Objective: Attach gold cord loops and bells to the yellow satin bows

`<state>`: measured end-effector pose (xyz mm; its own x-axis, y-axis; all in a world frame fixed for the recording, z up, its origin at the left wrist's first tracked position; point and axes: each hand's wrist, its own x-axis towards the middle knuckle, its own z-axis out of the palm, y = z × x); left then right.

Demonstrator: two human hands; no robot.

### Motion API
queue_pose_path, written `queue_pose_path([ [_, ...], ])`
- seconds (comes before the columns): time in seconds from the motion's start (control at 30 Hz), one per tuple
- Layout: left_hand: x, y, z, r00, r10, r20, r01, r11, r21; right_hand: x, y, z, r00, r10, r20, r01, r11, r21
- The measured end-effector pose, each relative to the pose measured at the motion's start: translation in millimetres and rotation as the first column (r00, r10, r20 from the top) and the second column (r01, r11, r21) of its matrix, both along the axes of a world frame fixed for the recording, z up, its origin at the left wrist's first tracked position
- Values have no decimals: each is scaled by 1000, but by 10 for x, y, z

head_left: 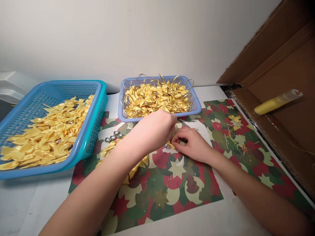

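Observation:
Both of my hands meet over a red and green patterned mat (172, 193) on the table. My left hand (154, 129) is curled, its fingers closed over a small yellow ribbon bow (171, 145). My right hand (193, 144) pinches the same bow from the right, fingers pressed together. Most of the bow is hidden by my fingers. A few small silver pieces (113, 136) lie on the mat left of my left wrist, beside loose yellow ribbon bits (108, 150).
A large teal basket (94, 129) at left holds flat yellow ribbon pieces. A smaller blue basket (157, 116) behind my hands holds several finished bows with gold loops. A cardboard box (278, 65) at right has a yellow tube (275, 103) in it. One bow (233, 117) lies on the mat.

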<state>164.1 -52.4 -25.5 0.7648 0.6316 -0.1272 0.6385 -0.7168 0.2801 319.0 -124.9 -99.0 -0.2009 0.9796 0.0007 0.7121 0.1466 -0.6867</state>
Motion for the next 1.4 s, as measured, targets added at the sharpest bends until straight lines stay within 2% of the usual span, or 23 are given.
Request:
queue_pose_path([
  [0.33,-38,-3,78,1000,-10,-6,10,1000,-9,-19,-20,-13,1000,8,22,-9,1000,18],
  [1.23,-74,21,41,996,-72,50,69,996,63,-42,-35,-16,998,-10,65,12,1000,-21],
  [1.4,-66,37,45,997,-52,51,51,998,26,-37,-37,-20,998,-12,62,16,999,-52],
])
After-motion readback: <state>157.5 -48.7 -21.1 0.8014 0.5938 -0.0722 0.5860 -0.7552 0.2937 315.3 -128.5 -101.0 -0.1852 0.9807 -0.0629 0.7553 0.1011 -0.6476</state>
